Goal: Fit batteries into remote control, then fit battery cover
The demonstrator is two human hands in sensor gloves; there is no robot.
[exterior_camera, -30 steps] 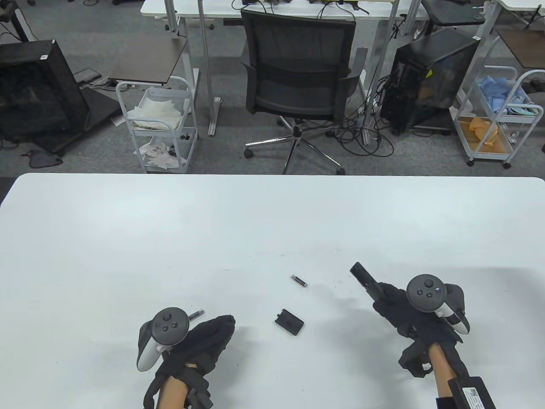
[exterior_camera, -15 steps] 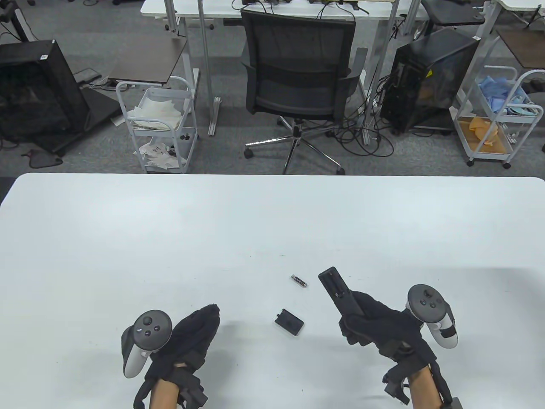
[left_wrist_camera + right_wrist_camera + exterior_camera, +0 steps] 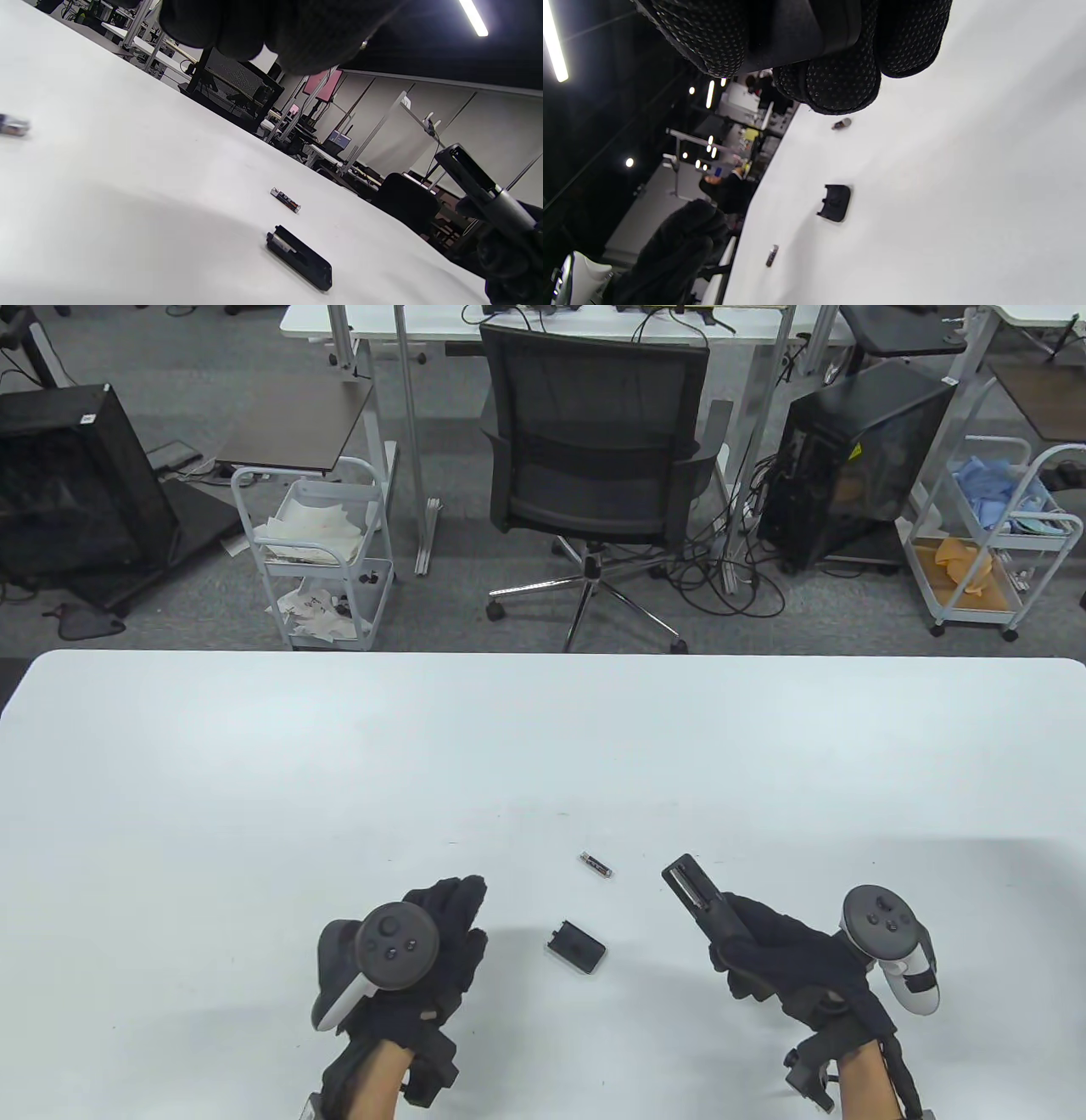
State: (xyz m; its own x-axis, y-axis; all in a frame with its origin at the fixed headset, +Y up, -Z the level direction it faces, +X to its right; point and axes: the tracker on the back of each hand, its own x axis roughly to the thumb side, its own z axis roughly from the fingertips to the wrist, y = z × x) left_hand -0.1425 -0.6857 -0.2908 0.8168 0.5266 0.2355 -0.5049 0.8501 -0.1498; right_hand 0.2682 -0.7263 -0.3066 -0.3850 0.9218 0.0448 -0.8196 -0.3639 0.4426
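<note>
My right hand point(image 3: 768, 954) grips the black remote control point(image 3: 700, 895) by its near end and holds it tilted above the table, its open battery compartment facing up. It also shows in the left wrist view point(image 3: 483, 186). One battery point(image 3: 596, 864) lies on the white table point(image 3: 254, 780) left of the remote. The black battery cover point(image 3: 577, 948) lies between my hands. My left hand point(image 3: 458, 916) hovers, fingers spread, holding nothing. A second battery point(image 3: 772, 255) lies on the table by the left hand, hidden under that hand in the table view.
Only the small parts lie on the table's near middle. An office chair point(image 3: 594, 458) and trolleys point(image 3: 318, 551) stand on the floor beyond the table's far edge.
My left hand moved right and forward, now covering the second battery in the table view. My right hand drew the remote in toward the middle and turned its open compartment up.
</note>
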